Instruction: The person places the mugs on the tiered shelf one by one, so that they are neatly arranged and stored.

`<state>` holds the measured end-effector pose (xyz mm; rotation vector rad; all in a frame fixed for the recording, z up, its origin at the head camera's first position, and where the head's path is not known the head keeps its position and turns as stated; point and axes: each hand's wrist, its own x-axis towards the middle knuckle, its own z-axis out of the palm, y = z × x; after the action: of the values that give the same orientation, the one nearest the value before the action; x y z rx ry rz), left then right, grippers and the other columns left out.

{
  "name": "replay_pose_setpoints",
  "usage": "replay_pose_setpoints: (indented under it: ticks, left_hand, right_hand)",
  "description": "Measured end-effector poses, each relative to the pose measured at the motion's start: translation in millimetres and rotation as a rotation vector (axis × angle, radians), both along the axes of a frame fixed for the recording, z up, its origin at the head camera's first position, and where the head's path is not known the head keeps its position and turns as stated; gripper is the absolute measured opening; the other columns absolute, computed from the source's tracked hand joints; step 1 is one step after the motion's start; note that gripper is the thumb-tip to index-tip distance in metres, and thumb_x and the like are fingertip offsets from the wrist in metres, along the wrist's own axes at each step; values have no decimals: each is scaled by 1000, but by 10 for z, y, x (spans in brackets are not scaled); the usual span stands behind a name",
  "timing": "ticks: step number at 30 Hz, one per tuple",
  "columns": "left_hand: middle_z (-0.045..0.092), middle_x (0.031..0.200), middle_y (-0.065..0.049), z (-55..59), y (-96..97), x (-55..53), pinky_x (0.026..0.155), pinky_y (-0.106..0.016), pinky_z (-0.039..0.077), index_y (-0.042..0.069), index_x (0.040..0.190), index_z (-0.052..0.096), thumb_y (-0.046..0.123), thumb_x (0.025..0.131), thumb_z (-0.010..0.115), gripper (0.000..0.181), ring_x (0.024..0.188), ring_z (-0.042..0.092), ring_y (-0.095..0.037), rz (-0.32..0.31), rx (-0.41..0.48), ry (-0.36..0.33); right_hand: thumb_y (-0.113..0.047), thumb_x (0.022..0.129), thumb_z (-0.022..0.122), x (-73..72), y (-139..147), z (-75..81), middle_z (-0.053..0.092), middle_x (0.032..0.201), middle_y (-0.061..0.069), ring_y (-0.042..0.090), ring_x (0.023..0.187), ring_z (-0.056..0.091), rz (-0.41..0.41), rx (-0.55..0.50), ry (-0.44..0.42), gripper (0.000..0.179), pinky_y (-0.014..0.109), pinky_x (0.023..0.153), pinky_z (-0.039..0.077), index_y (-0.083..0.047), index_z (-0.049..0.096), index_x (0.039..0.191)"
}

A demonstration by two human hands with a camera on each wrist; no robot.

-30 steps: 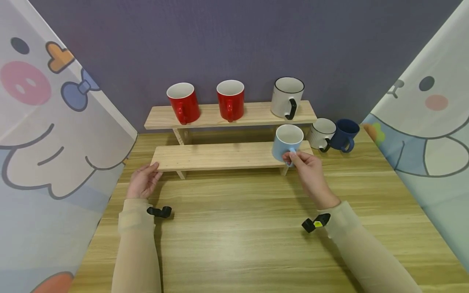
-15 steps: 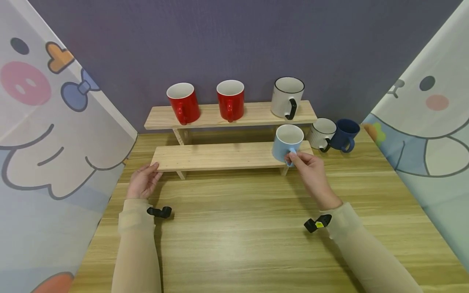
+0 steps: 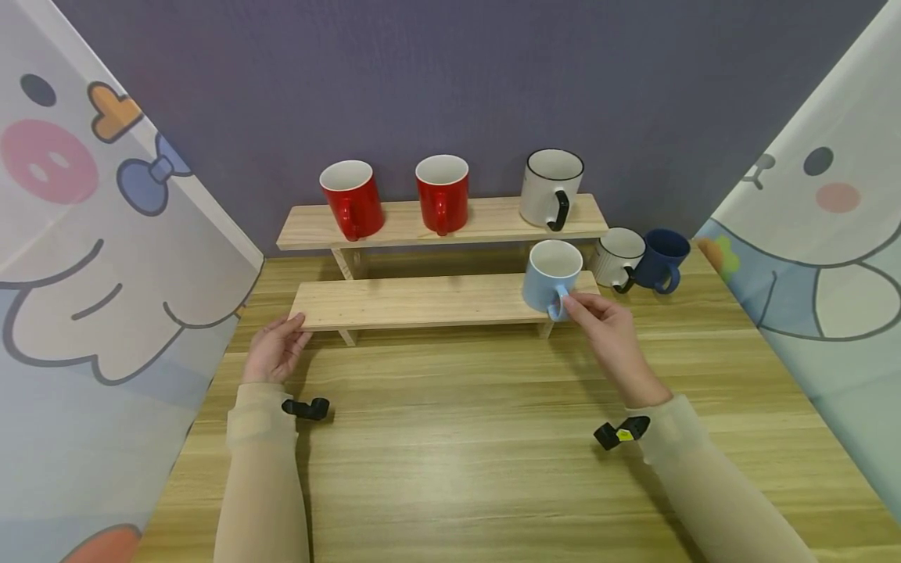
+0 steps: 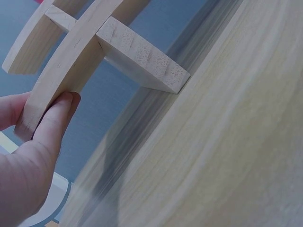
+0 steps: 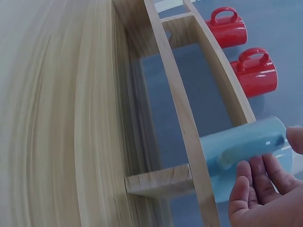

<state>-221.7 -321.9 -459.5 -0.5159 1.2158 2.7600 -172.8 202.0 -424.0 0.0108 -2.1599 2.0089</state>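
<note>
A light blue mug (image 3: 551, 277) stands upright at the right end of the lower board of a two-tier wooden shelf (image 3: 415, 301). Its handle points toward the front. My right hand (image 3: 611, 332) is beside that handle, fingertips at its right side and no finger seen through it. From the right wrist, the bent fingers (image 5: 258, 177) lie along one side of the handle, with the thumb near its end; contact is unclear. At the shelf's left front corner, my left hand (image 3: 276, 349) pinches the lower board (image 4: 64, 71) between thumb and fingers.
On the upper board stand two red mugs (image 3: 353, 200) and a white mug (image 3: 552, 189) with a black handle. A smaller white mug (image 3: 619, 258) and a dark blue mug (image 3: 662, 260) sit on the table right of the shelf. A dark wall (image 3: 450, 78) rises behind.
My right hand has drawn back slightly to the right, and its finger has come out of the mug's handle. The mug stays in place. The left hand keeps its grip on the board.
</note>
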Motion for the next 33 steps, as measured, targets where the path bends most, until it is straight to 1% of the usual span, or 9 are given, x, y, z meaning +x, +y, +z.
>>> replay_pose_setpoints:
  ticks: [5,10,13,14,20,25,28,31,33]
  left_hand:
    - [68,99,-15,-1,1,-8,91,-24,55,-3,108,63,-6,100,62,9,89,71,-19,2,-1,-3]
    - [68,98,-14,4,-5,1,92,-23,55,-2,110,61,-4,99,63,11,87,70,-19,1,-13,-13]
    - [68,98,-14,2,-11,5,92,-23,54,-2,110,60,-4,99,63,12,86,70,-19,-2,-7,-16]
    - [68,97,-14,-1,-12,5,92,-23,54,-2,110,60,-4,99,63,12,86,70,-19,0,-4,-17]
    - [68,98,-14,-2,-1,3,93,-23,53,-3,110,60,-4,99,63,11,87,70,-19,7,-14,-18]
    - [68,99,-14,-2,-3,1,94,-23,53,-3,111,60,-4,100,63,12,88,70,-19,-6,-6,-8]
    - [68,99,-15,-4,-5,-1,95,-24,52,-3,113,58,-4,100,62,14,89,70,-20,-10,3,-1]
    - [69,100,-15,-7,-5,0,96,-25,51,-3,113,58,-5,100,62,14,90,71,-20,-9,4,0]
    - [69,100,-15,-5,-8,3,96,-25,51,-4,112,59,-5,100,62,12,91,71,-20,-10,10,0]
  right_hand:
    - [-20,101,69,33,83,26,71,103,4,13,93,67,-17,-28,15,42,19,82,57,17,63,118]
    - [-18,101,68,39,187,24,73,106,10,16,98,68,-8,-64,41,39,20,82,56,17,62,119]
    - [-17,101,68,38,238,30,73,108,13,17,98,69,-13,-74,55,40,20,82,56,18,61,121]
    - [-16,101,69,36,256,35,73,108,13,17,97,69,-14,-91,56,41,20,81,57,19,60,121]
    - [-12,99,71,15,378,59,75,102,8,14,94,70,-55,-154,74,38,20,81,58,18,60,119]
    - [-13,98,73,1,509,67,74,101,7,16,95,69,-90,-157,72,33,19,83,58,13,65,117]
    - [-12,97,73,-27,588,61,74,101,7,15,95,70,-115,-169,78,32,18,85,57,12,66,117]
    - [-10,96,74,-69,670,49,74,98,7,14,91,70,-145,-189,81,31,17,83,57,13,66,116]
    - [-10,96,74,-97,729,38,74,96,5,13,90,70,-169,-176,73,29,16,81,57,11,67,114]
